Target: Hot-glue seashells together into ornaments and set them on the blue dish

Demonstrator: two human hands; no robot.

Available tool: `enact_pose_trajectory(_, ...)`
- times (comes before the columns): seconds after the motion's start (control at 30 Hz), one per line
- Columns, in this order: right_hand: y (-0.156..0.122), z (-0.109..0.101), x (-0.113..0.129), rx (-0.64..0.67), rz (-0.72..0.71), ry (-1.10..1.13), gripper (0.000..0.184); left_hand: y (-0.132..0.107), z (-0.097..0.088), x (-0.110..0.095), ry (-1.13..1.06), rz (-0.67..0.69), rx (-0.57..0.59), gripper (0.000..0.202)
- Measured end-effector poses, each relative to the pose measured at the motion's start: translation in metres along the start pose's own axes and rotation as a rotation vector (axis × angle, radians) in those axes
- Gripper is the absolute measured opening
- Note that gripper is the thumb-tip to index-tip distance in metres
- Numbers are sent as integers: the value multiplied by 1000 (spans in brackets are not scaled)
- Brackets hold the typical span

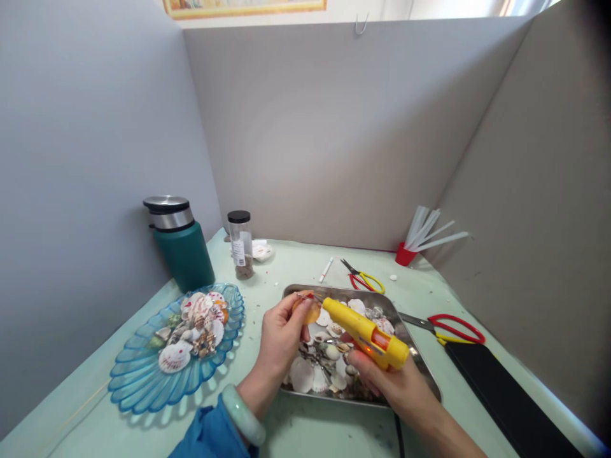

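Over the metal tray [429, 375], my left hand [281, 334] is closed on an orange shell [311, 312], pinched between thumb and fingers. A small red bit shows at the shell's upper edge. My right hand [386, 378] grips a yellow hot glue gun [363, 331], its nozzle pointing left at the shell. An orange light glows on the gun's body. Whether the nozzle touches the shell I cannot tell. Beneath both hands lie several loose shells [319, 375] of white, grey and brown.
Left stands a blue scalloped plate [138, 381] of shells, with a green flask [184, 254] and clear jar [241, 248] behind. Small scissors [363, 278], larger scissors [453, 327], a black slab [506, 394] and a red cup [405, 256] of white sticks lie right. Grey panels [310, 140] enclose the table.
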State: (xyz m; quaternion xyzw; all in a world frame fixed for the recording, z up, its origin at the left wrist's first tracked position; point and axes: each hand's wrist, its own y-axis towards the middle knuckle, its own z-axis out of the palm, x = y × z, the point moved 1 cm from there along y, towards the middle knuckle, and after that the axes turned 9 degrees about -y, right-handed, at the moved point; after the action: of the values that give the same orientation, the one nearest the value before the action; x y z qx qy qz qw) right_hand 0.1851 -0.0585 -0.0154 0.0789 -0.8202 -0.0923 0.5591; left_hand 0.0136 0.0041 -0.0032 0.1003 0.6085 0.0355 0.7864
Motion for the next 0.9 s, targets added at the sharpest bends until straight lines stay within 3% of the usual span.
enact_pose_trajectory(0.43, 1, -1, 12, 20, -27, -106, 30, 0, 1, 5, 64, 10, 56, 26)
enact_pose_trajectory(0.9, 1, 0, 8, -45, -13, -54, 30, 1, -2, 4, -49, -29, -15, 22)
